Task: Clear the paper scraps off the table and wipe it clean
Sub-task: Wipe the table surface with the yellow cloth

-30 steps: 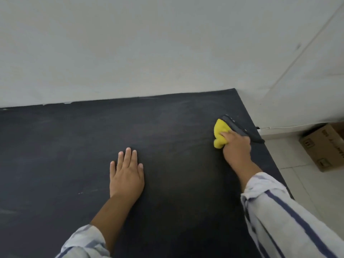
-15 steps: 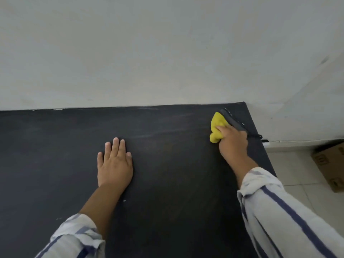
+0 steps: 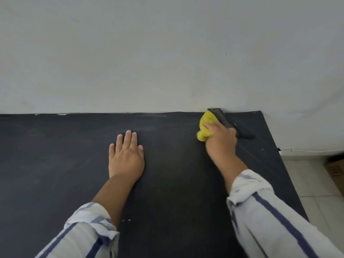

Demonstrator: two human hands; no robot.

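The black table [image 3: 167, 192] fills the lower half of the view and runs up to a white wall. My right hand [image 3: 221, 140] grips a bunched yellow cloth [image 3: 204, 127] and presses it on the tabletop near the far right corner, close to the wall. A dark flat object [image 3: 229, 123] lies right beside the cloth, partly under my fingers. My left hand [image 3: 126, 157] lies flat on the table's middle, fingers straight and together. Two tiny white specks [image 3: 126, 220] sit on the surface near my left forearm.
White chips [image 3: 62, 114] mark the table's back edge at the left. To the right, past the table's edge, is a pale tiled floor [image 3: 316, 183] with a cardboard box [image 3: 335, 170] at the frame's border. A thin white cable [image 3: 307, 150] runs along the wall's base.
My right hand has slid the yellow cloth away from me, toward the wall and the far right corner. My left hand stays flat on the table. The view has tilted up.
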